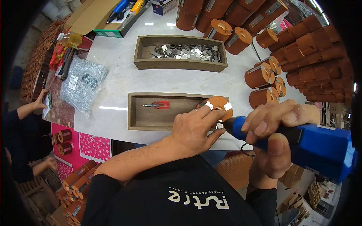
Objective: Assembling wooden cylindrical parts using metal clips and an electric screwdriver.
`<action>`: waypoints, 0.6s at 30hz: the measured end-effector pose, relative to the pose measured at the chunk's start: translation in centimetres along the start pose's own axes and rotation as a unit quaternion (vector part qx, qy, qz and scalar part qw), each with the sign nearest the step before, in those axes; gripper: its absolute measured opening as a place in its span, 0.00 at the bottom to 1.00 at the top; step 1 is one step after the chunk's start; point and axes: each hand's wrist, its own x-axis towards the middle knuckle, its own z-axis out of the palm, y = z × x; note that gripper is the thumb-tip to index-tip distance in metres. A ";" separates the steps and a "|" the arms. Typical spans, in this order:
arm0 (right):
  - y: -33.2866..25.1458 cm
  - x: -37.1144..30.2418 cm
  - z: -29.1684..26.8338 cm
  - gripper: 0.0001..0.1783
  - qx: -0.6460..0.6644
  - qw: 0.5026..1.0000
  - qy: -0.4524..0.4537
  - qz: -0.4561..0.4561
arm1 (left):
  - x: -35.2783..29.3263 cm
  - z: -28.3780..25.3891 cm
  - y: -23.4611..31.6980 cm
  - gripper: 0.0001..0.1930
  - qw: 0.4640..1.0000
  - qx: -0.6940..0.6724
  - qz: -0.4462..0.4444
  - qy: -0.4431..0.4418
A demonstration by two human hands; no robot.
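Note:
My right hand is wrapped round a blue power screwdriver with a black nose. Its tip points left, at the end face of a reddish-brown cylinder over the right end of a wooden tray. Small shiny metal plates sit on that face. My left hand grips the cylinder, its fingertips close to the plate at the tool's tip. Those fingers hide part of the cylinder, and the screw, if any, cannot be made out. In the same tray lies a small screwdriver with a red handle.
Beyond stands a second wooden tray of small metal plates. Brown cylinders are stacked at the right and back. A plastic bag of screws, a bottle and an open cardboard box stand left. Another person's hand shows at far left.

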 end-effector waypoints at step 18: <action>-0.5 -1.2 -5.2 0.22 0.179 0.978 0.030 -0.105 | 0.2 -2.4 0.7 0.25 0.980 0.171 -0.019 -0.095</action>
